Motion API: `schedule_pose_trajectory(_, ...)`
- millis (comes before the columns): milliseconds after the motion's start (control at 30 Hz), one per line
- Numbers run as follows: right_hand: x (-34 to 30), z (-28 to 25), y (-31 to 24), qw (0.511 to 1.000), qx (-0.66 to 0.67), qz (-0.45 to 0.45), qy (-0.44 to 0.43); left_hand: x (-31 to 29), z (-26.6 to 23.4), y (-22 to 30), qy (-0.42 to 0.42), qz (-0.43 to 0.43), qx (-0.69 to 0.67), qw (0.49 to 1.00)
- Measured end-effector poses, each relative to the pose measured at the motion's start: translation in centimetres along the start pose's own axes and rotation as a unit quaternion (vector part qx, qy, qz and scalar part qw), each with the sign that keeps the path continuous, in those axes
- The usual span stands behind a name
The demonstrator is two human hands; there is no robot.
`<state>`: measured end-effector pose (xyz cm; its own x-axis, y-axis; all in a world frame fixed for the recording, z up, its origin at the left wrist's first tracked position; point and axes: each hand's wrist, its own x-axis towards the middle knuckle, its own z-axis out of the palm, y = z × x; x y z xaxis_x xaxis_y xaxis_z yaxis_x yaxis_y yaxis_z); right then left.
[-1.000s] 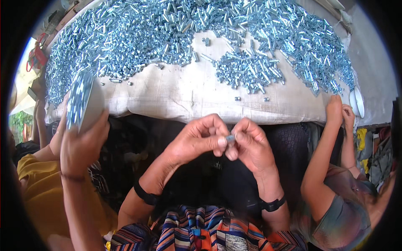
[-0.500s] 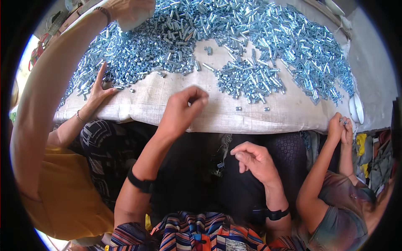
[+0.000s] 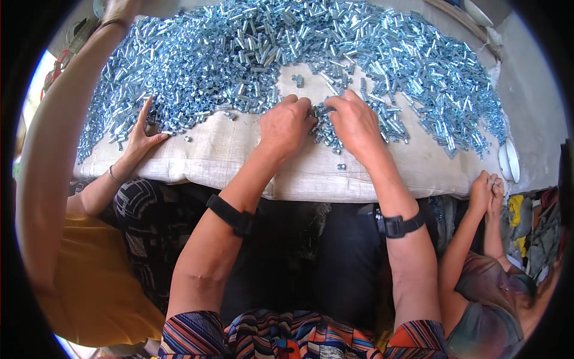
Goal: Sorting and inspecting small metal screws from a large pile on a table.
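Observation:
Both my hands are over the near edge of a small cluster of shiny bluish-silver metal sleeves (image 3: pixel 391 125) on the cloth-covered table (image 3: pixel 227 155). My left hand (image 3: pixel 287 127) is closed at the cluster's left side, its fingers curled inward; whatever they grip is hidden. Facing it, my right hand (image 3: pixel 356 124) pinches at small metal sleeves (image 3: pixel 323 110) between the two hands. Its fingertips are partly covered, so I cannot count the pieces. A single sleeve (image 3: pixel 341 167) lies loose on the cloth below my right hand.
A large heap of metal sleeves (image 3: pixel 197 72) spreads across the far side. At left, a co-worker's hand (image 3: pixel 141 140) rests by the heap while the other arm (image 3: pixel 72 119) reaches far. Another co-worker's hands (image 3: pixel 487 190) hold small pieces at right, near white dishes (image 3: pixel 509 158).
Both my hands have moved from the table's front edge and my lap to the small cluster and closed there. The co-worker's raised arm at left has shifted left and farther away.

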<state>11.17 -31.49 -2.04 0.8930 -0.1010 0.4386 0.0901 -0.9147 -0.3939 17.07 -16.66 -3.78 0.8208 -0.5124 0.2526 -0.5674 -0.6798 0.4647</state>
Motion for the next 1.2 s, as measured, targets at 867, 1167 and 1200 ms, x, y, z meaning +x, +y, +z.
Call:
schedule_pose_trajectory(867, -10.2, -3.8, -5.1, 0.708, 0.659, 0.253, -0.002, -8.9, -6.1, 2.3, -0.118, -0.133, -0.582, 0.793)
schedule_pose_trajectory(1167, -10.4, -3.4, -6.6, 0.689, 0.682, 0.241, 0.039, -10.6, -5.6, 2.9, -0.143, -0.148, -0.696, 0.688)
schedule_pose_trajectory(1200, -10.5, -3.4, -6.7, 0.695, 0.677, 0.239, 0.035, -10.7, -5.5, 2.9, -0.141, -0.137, -0.707, 0.679)
